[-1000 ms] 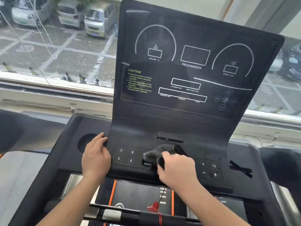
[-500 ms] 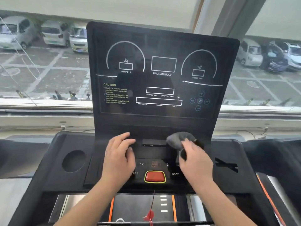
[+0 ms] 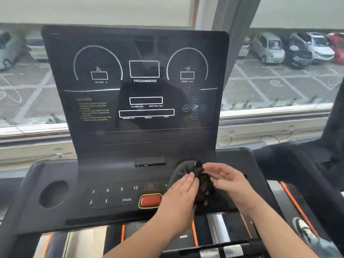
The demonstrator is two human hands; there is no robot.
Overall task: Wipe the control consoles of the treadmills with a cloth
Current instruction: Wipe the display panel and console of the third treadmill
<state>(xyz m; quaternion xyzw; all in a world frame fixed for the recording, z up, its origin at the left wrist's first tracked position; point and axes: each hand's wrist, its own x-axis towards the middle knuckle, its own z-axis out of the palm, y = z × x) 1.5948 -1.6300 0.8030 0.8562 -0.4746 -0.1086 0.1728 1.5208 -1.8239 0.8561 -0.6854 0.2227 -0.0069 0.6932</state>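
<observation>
Your dark cloth (image 3: 188, 172) sits bunched on the right part of the console's (image 3: 111, 175) button deck, just right of the red stop button (image 3: 150, 200). Your left hand (image 3: 178, 196) lies on its near-left side with fingers extended, and your right hand (image 3: 228, 180) is open against its right side; neither hand grips the cloth. Loosely gathered like this, it could slip toward you off the deck's near edge, or a pass leftward could press the red button.
</observation>
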